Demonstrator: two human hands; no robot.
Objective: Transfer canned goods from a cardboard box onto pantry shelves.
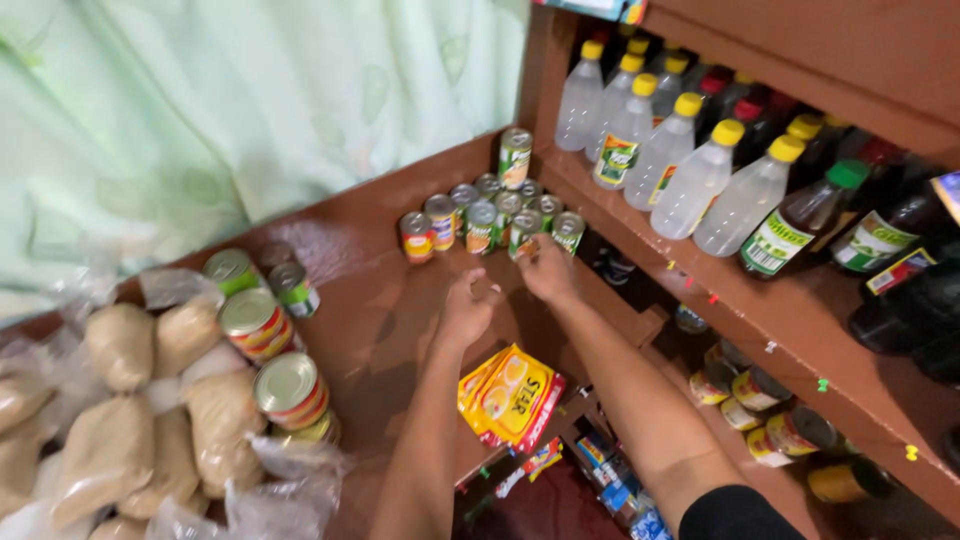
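Our right hand point(548, 270) has its fingers point(530, 252) closed on a small green-labelled can point(524, 232) at the front of the group, so this can is held and stands, or nearly stands, on the brown wooden desk point(370, 300). Our left hand point(466, 310) is just at 7 o'clock from it, with the fingers loosely curled and holding nothing, as far as we can see; it hovers over the desk without touching a can. Going outward, the cluster of small cans point(490, 210) sits at 12 o'clock from the hands, in the corner where the desk meets the shelf unit: about a dozen cans stand upright and close together in short rows, and one taller can point(515, 157) stands behind them. We judge that the arranging of this cluster is mostly done, and the held can is one of the last in the front row. Still, at 9 o'clock, well apart, several larger cans point(262, 322) stand ungrouped beside bags of brownish grain point(130, 420) in clear plastic, so this part looks not yet sorted. At 6 o'clock yellow sachets point(512, 395) hang below the desk edge. At 2 o'clock the shelf point(760, 300) carries clear bottles with yellow caps point(690, 180) and dark sauce bottles point(800, 222), already in rows.
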